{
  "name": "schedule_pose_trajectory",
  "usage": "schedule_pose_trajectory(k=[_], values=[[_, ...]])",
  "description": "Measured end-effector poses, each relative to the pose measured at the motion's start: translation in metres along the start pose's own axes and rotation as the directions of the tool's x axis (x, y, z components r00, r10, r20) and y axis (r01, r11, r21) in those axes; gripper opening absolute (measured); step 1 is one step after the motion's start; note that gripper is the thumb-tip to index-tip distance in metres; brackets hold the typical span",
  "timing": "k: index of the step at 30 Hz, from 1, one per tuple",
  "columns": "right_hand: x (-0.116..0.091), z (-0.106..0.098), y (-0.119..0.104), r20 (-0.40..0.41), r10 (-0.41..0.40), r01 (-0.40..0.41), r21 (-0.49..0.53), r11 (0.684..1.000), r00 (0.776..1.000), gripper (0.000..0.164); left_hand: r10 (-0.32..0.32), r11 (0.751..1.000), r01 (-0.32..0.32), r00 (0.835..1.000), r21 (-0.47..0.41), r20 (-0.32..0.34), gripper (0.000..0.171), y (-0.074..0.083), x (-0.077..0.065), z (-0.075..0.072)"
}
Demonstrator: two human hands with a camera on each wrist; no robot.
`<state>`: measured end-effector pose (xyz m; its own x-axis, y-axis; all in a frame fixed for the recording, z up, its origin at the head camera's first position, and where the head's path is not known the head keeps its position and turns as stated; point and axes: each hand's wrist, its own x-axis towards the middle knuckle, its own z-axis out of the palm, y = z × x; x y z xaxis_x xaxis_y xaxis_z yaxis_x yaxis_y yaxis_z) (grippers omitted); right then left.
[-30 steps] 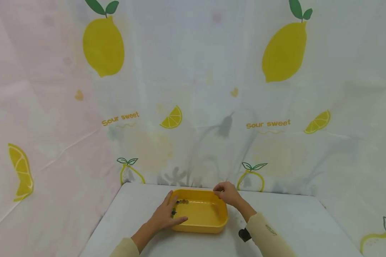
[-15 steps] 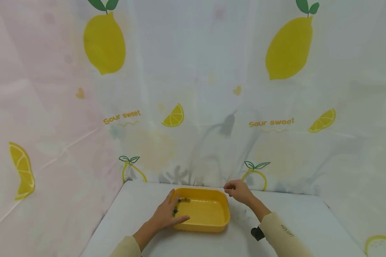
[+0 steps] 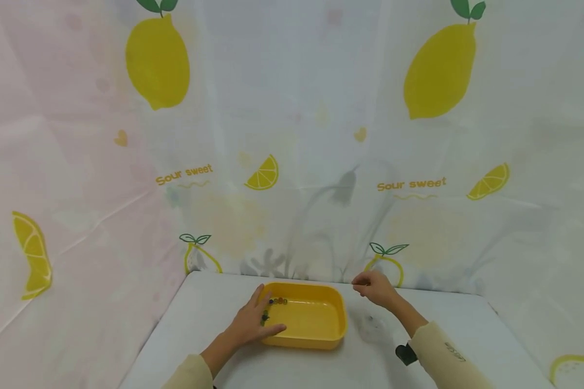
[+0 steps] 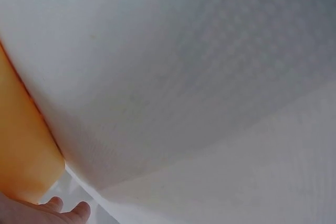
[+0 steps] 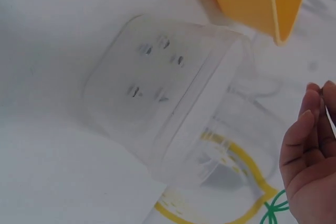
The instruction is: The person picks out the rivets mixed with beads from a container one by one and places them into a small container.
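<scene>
A yellow rectangular tray lies near the middle of the table. Several small coloured beads sit inside it by the left end. Over that end spreads my left hand, thumb across the front rim, fingers straight along the side. The left wrist view shows its fingertips beside the tray's wall. My right hand hovers right of the tray, thumb and fingertips drawn together; I cannot tell whether they pinch something small. Close by it is a clear plastic container with several tiny dark bits in it.
The white tabletop carries everything. A wall cloth with printed lemons hangs right behind its far edge. A small black object shows at the right sleeve.
My right hand has moved right, from over the tray's back right corner to beyond the tray near the clear container. The left hand keeps its place on the tray.
</scene>
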<state>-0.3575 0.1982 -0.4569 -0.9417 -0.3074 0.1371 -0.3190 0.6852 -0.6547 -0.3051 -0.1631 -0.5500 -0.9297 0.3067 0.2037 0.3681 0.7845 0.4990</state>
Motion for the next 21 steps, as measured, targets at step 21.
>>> schedule_pose_trajectory(k=[21], values=[[-0.025, -0.023, 0.021, 0.005, 0.06, -0.06, -0.026, 0.998, 0.998, 0.017, -0.01, 1.0, 0.01, 1.0, 0.021, 0.011, 0.099, -0.001, 0.004, 0.0]])
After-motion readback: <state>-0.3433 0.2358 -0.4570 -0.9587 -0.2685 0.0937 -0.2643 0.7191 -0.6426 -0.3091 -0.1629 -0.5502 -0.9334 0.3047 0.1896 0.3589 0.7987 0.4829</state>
